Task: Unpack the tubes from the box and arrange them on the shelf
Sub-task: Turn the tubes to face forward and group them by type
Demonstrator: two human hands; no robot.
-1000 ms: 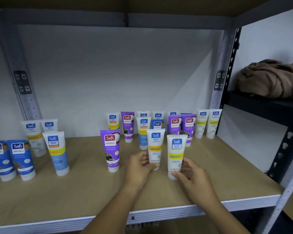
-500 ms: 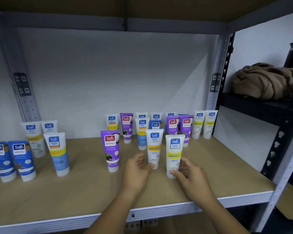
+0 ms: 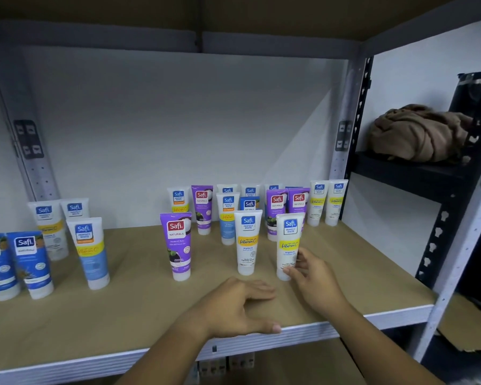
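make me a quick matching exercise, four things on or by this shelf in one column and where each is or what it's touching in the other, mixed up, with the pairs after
Things:
1. left hand
2. right hand
3. front purple tube
4. brown cloth

Places:
A. on the dark side shelf at the right
B. holding a white Vitamin C tube
C. low at the shelf's front edge, holding nothing
D. standing left of the two front white tubes

Pairs: 1-C, 2-B, 3-D, 4-A

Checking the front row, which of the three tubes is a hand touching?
The rightmost white tube: the right hand has fingers on it. The left hand touches none.
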